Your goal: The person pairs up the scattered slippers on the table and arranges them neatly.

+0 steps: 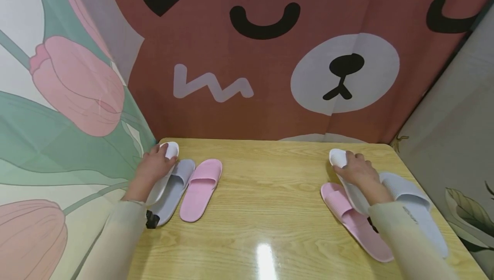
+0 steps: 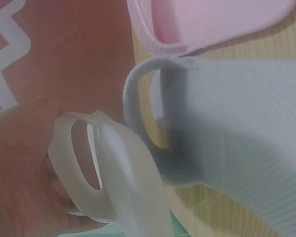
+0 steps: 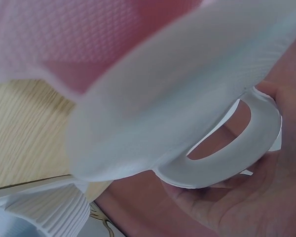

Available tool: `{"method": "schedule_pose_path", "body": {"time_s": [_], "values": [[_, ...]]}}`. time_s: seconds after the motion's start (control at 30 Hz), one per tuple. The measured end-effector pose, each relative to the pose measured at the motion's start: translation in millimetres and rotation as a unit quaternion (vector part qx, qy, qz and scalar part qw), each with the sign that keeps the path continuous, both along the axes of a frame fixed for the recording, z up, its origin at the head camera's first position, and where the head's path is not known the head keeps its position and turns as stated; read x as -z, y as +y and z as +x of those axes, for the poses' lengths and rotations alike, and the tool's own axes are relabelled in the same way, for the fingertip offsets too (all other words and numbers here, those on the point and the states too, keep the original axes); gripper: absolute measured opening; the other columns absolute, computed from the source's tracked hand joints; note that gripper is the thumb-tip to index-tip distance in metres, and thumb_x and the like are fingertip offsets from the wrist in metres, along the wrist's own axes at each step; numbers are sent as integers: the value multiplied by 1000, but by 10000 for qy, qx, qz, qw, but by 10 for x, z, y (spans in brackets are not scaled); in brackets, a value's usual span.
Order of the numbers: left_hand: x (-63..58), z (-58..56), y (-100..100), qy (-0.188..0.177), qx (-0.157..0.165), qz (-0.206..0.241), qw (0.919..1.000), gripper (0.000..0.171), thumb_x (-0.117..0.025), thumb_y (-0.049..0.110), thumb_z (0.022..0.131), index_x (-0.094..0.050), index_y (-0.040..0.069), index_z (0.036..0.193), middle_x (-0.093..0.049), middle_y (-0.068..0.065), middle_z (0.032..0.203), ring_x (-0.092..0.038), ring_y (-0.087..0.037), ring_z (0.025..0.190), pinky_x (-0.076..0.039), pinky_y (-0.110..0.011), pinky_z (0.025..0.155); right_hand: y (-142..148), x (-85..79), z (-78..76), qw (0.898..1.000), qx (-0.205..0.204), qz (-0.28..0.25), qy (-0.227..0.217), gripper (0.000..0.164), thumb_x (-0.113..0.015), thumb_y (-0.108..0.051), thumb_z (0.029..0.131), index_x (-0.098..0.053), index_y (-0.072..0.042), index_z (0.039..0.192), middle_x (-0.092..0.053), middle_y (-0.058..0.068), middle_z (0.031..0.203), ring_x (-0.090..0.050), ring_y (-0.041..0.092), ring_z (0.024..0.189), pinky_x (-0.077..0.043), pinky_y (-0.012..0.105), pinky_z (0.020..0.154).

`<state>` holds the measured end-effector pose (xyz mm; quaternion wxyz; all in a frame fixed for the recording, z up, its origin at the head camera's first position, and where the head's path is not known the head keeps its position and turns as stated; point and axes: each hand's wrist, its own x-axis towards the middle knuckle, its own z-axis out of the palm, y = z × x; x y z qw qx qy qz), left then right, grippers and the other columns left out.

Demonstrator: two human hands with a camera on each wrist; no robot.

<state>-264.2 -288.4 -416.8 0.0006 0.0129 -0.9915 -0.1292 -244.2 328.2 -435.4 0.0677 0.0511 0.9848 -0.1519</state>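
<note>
Near the back left of the table, my left hand (image 1: 153,166) grips a white slipper (image 1: 172,149) by its strap. In the left wrist view that white slipper (image 2: 130,173) is tilted, beside a grey slipper (image 2: 237,123). A pink slipper (image 1: 197,200) lies to the right of the grey one. At the right side my right hand (image 1: 359,173) holds another white slipper (image 1: 337,156) round its strap. That white slipper (image 3: 172,103) is tilted and overlaps a pink slipper (image 1: 364,233) lying beneath it. A second grey slipper (image 1: 418,215) lies right of this hand.
The light wooden table (image 1: 262,185) runs back to a brown cloth (image 1: 216,121) printed with a bear's face. A floral cloth (image 1: 77,160) hangs at the left, and a pale patterned one (image 1: 459,143) at the right.
</note>
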Motion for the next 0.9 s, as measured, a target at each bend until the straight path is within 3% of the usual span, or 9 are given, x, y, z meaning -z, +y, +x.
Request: {"method": "schedule_pose_path", "body": {"time_s": [0.43,0.9], "values": [[13,-34,149,161,78,79,9998,74,-47,45,102,-28,-2,156,-23,-36,156,-30,-66,133,-37,-76,99,-126,0,-57,9999,60,-68,77,91,-55,-56,96,-24,6,153,-30,41,142,-39,63,119,-43,70,85],[50,-73,286,79,8,-7,10000,75,-49,46,103,-26,0,157,-25,-33,157,-32,-62,133,-40,-72,100,-241,-36,-108,9999,44,-17,164,89,-57,-55,95,-28,8,150,-34,40,138,-44,62,116,-45,69,84]]}}
